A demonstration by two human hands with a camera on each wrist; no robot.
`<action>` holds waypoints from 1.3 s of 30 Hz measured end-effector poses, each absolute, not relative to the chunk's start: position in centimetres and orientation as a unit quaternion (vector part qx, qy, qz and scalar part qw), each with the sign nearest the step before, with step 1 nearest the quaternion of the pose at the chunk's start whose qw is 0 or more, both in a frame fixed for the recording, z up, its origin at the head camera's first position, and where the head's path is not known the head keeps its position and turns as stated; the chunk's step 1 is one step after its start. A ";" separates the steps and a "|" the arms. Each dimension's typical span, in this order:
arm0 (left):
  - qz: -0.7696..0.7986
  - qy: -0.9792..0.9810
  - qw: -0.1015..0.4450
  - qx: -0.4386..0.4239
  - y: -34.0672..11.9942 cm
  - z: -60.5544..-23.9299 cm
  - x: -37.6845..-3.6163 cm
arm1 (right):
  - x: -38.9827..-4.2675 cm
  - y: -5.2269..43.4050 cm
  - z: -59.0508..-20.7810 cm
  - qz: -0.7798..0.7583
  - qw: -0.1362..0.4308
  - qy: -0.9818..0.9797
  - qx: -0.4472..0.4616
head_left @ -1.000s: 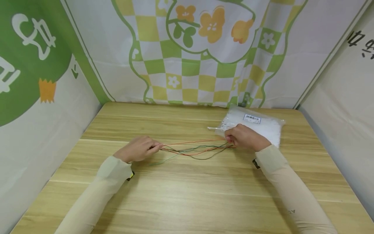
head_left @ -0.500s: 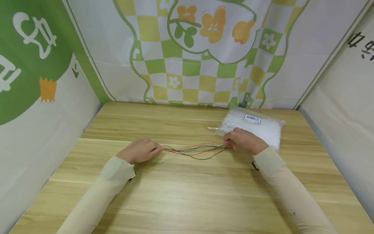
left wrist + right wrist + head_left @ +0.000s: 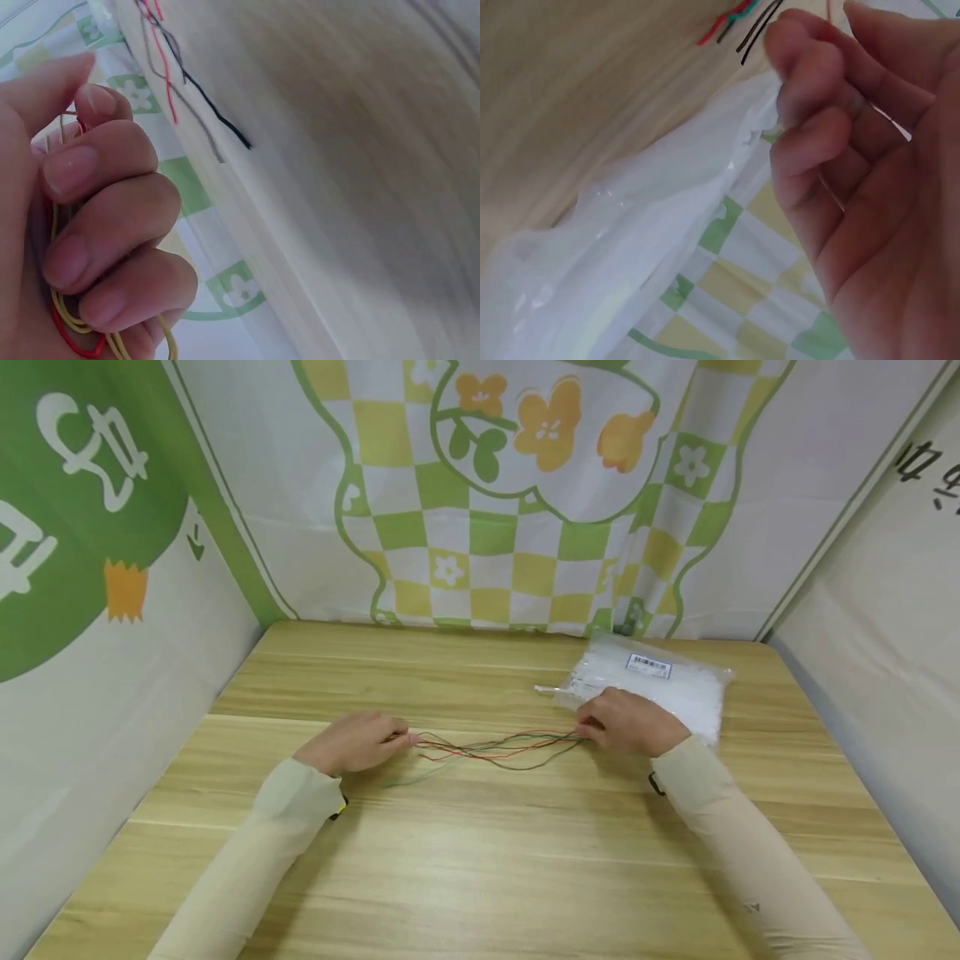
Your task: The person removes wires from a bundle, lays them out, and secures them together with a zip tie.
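Note:
A loose bundle of thin red, green and dark wires (image 3: 498,747) lies across the middle of the wooden table (image 3: 480,860). My left hand (image 3: 360,743) pinches the wires' left ends with curled fingers. The left wrist view shows red and yellow wire (image 3: 64,330) running through that curled hand (image 3: 97,217). My right hand (image 3: 626,720) grips the wires' right ends, and its fingers (image 3: 810,97) curl in the right wrist view, where wire ends (image 3: 739,19) show on the table. A clear plastic bag (image 3: 660,681) of white pieces lies just behind the right hand.
A white strip (image 3: 551,690) sticks out of the bag's left end. Printed fabric walls (image 3: 495,493) close the table in at the back and both sides. Bare wood stretches from the wires to the front edge.
The two hands have come slightly closer together, and the wires between them hang slacker and lie lower on the table. The bag has not moved.

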State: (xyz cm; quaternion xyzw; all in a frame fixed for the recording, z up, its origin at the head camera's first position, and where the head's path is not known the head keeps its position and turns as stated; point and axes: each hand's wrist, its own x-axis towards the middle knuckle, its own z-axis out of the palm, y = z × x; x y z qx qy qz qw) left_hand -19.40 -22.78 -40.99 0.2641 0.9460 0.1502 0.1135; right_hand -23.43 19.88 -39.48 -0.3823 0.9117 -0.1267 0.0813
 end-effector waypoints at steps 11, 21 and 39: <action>0.196 0.926 0.070 0.314 -20.7 -40.5 -19.6 | -23.5 19.4 -38.6 -0.136 0.025 0.910 -0.390; 0.221 0.920 0.062 0.318 -18.3 -40.5 -19.8 | -22.8 16.5 -38.2 -0.188 0.012 0.869 -0.458; 0.253 0.908 0.031 0.332 -14.3 -40.8 -19.8 | -21.9 12.8 -38.0 -0.229 0.016 0.835 -0.500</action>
